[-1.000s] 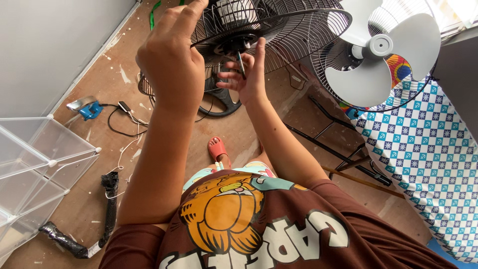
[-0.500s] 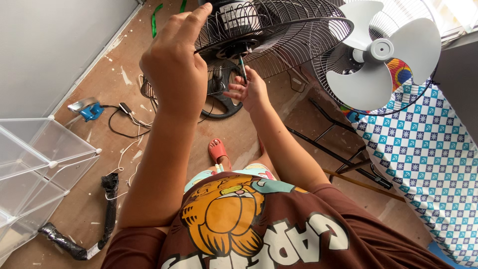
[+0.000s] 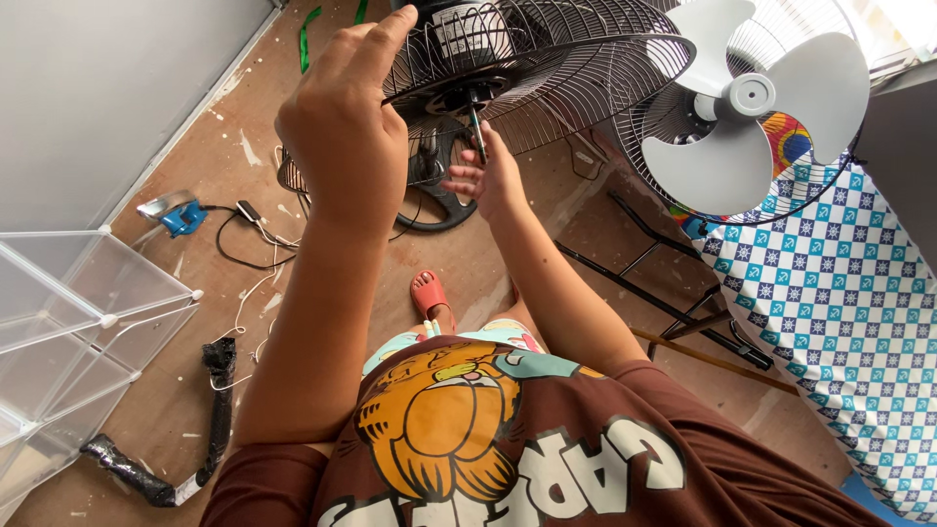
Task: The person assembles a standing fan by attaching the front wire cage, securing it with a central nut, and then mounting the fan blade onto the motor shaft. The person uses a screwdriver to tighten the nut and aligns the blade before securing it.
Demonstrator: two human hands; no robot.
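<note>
A black wire fan guard [image 3: 576,68] with its motor [image 3: 459,34] is held up in front of me. My left hand [image 3: 342,127] grips the guard at its left side near the hub, index finger stretched up over the wires. A thin metal shaft [image 3: 476,119] sticks down out of the hub. My right hand [image 3: 488,178] is just below it, thumb and fingertips pinching the shaft's lower end while the other fingers spread loosely.
A second fan with pale grey blades [image 3: 752,98] stands at the right above a blue-and-white checked cloth [image 3: 830,293]. Below are a black metal stand [image 3: 673,307], a round black fan base [image 3: 434,200], clear plastic boxes [image 3: 78,312], a blue plug with cables [image 3: 181,217] and a black foam tube [image 3: 217,410].
My right hand has slid down from the hub and now touches the shaft with only its fingertips. The left hand and the guard have hardly moved.
</note>
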